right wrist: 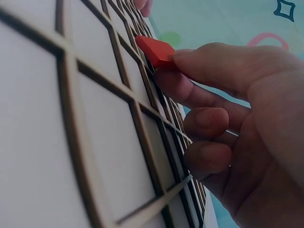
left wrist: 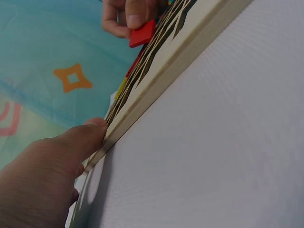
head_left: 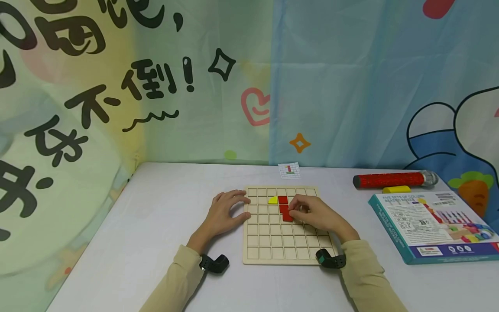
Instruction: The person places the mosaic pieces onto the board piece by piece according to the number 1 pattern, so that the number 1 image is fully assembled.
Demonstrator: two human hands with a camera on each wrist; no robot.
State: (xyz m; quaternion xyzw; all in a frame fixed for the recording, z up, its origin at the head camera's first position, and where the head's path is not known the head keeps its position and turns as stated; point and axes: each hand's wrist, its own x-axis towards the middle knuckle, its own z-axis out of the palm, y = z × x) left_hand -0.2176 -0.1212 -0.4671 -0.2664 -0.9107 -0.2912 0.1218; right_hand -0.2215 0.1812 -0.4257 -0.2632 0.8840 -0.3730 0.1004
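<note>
A wooden grid board (head_left: pixel 265 253) lies on the table, its raised ribs forming square cells. My right hand (head_left: pixel 319 213) pinches a red square tile (right wrist: pixel 156 51) between thumb and index finger; the tile is tilted over the grid. Two other red tiles (head_left: pixel 282 199) sit one below the other in the upper part of the board. Beside the upper one, to its left, is a yellow tile (head_left: pixel 272 200) with a slanted side. My left hand (head_left: pixel 224 213) touches the board's left edge with spread fingers, its thumb (left wrist: pixel 88 135) against the rim.
Behind the board lies a small card (head_left: pixel 289 170) printed with a grid and a coloured pattern. To the right are a red tube (head_left: pixel 390 180) with a silvery end, a yellow cylinder (head_left: pixel 396 190) and a flat printed box (head_left: pixel 440 225). A printed curtain (head_left: pixel 331 86) hangs behind the table.
</note>
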